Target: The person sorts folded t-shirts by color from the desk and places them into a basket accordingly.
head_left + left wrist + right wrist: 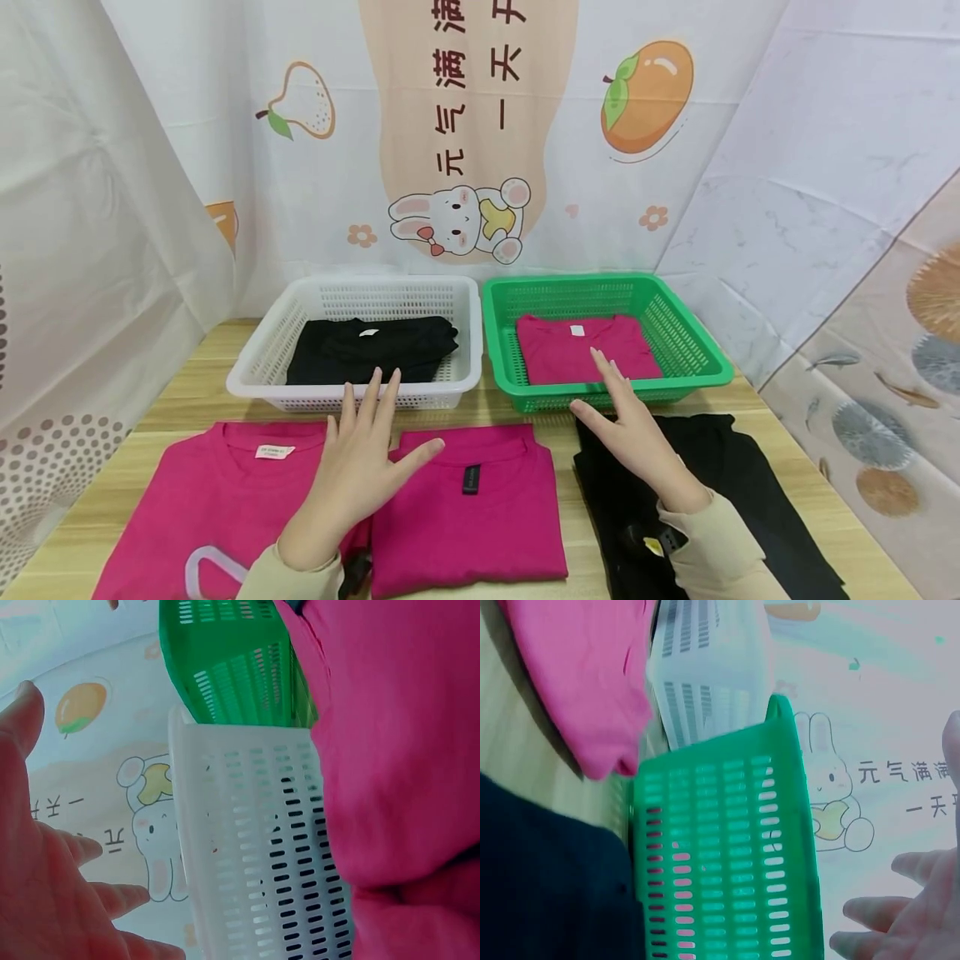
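Note:
My left hand [356, 471], fingers spread and straight, hovers over the gap between two folded magenta shirts and holds nothing. One magenta shirt [217, 483] lies at the left, and another magenta shirt [480, 533] lies in the middle. My right hand [633, 433], also with extended fingers and nothing in it, is above the folded black shirt [750, 483] at the right. Behind them, a white basket [255, 367] holds a folded black shirt [367, 354]. Beside it a green basket [690, 367] contains a folded magenta shirt [585, 354].
All of this stands on a wood-grain table [180, 375]. A printed white curtain [315, 192] with fruit and a rabbit hangs right behind the baskets. More cloth [847, 333] borders the table at the right, and a pale sheet [90, 208] at the left.

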`<action>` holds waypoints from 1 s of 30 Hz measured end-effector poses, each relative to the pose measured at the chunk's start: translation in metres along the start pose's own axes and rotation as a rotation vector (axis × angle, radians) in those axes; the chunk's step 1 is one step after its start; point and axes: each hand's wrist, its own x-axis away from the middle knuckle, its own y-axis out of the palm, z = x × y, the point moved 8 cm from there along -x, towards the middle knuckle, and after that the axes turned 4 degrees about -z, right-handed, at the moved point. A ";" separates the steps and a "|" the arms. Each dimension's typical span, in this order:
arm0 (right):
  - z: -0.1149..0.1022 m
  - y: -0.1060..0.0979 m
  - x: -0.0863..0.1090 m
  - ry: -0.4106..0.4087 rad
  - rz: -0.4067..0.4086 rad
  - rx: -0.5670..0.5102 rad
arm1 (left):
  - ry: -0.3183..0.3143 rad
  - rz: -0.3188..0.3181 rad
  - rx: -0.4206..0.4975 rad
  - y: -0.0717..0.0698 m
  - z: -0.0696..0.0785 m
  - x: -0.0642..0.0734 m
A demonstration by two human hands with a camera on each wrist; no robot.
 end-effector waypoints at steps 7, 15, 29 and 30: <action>-0.001 0.008 0.022 0.000 0.007 -0.087 | -0.021 -0.046 0.151 0.006 0.000 0.013; 0.001 0.019 0.038 -0.016 -0.001 -0.293 | -0.090 -0.128 0.353 0.025 -0.008 0.024; 0.032 0.065 0.037 0.244 -0.188 -0.559 | -0.161 -0.215 0.563 0.056 -0.023 0.027; 0.033 0.067 0.037 0.245 -0.206 -0.587 | -0.170 -0.217 0.559 0.057 -0.024 0.027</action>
